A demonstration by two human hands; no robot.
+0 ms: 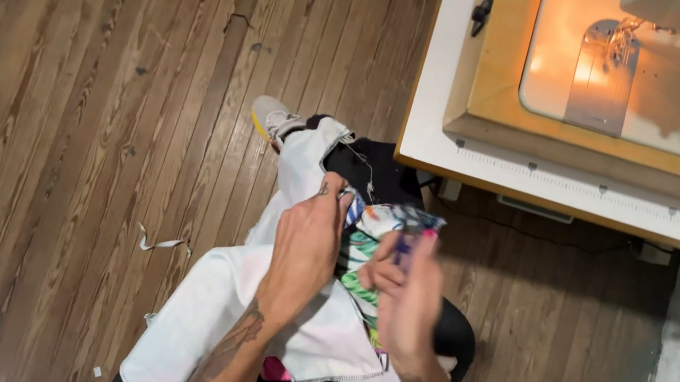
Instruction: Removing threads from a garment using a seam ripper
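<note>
Holding the white cloth [285, 318] on the lap, left hand [305, 244] pinches its printed patch [370, 231] while right hand [405, 295] grips a small purple tool [406, 244]; best to keep it taut.

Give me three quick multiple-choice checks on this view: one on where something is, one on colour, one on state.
1. Where does the white fabric lie?
A. On the sewing table
B. Over the person's lap
C. Folded flat on the floor

2. What colour is the piece between the two hands?
A. Plain black
B. Plain yellow
C. Many-coloured print

3. How is the sewing machine's lamp?
A. Lit
B. Off
C. Covered by cloth

Key: 1 B, it drapes across the legs beneath the left hand. 2 C, the printed fabric by the right hand shows green, blue and pink. 3 A, the machine bed glows warm orange.
</note>
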